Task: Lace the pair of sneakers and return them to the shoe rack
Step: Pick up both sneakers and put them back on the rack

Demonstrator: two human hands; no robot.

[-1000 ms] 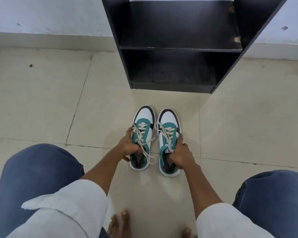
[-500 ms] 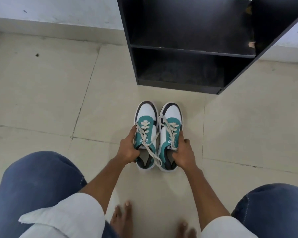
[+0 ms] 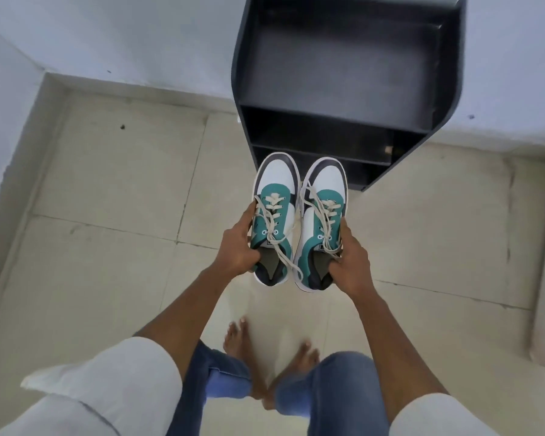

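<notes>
Lifted off the floor (image 3: 114,196) now: left hand (image 3: 237,243) and right hand (image 3: 350,262), fingers (image 3: 245,217) clamped on left sneaker (image 3: 276,215) and right sneaker (image 3: 323,221), toes toward shoe rack (image 3: 343,89) for shelving.

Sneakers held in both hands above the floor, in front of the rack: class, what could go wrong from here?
1. Loose lace ends dangle untied from the left sneaker; they might snag on the shoe rack edge.
2. Each of the hands, left and right, grips only near the heel, so the right sneaker or its mate could tip or slip.
</notes>
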